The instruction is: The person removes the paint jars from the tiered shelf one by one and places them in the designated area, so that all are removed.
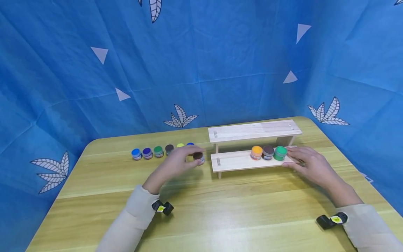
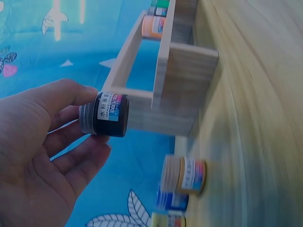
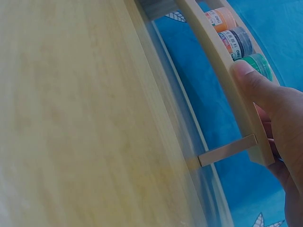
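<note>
My left hand (image 1: 176, 162) holds a dark-lidded paint jar (image 2: 112, 114) between thumb and fingers, raised above the table just left of the step shelf. Its white label with Chinese print shows in the left wrist view. On the right, my right hand (image 1: 313, 164) is at the right end of the lower shelf board (image 1: 233, 161), thumb and index finger at the sides of a green paint jar (image 1: 280, 153). The right wrist view shows the thumb tip against this jar; the other fingers are partly hidden behind the board. Beside it stand a dark jar (image 1: 268, 153) and an orange jar (image 1: 256, 152).
A row of paint jars stands on the table at the left: light blue (image 1: 136, 154), purple-blue (image 1: 147, 153), green (image 1: 158, 151), dark (image 1: 169, 149), with others partly behind the left hand. The upper shelf board (image 1: 255, 130) rises behind the lower one. A blue curtain (image 1: 201, 63) hangs behind.
</note>
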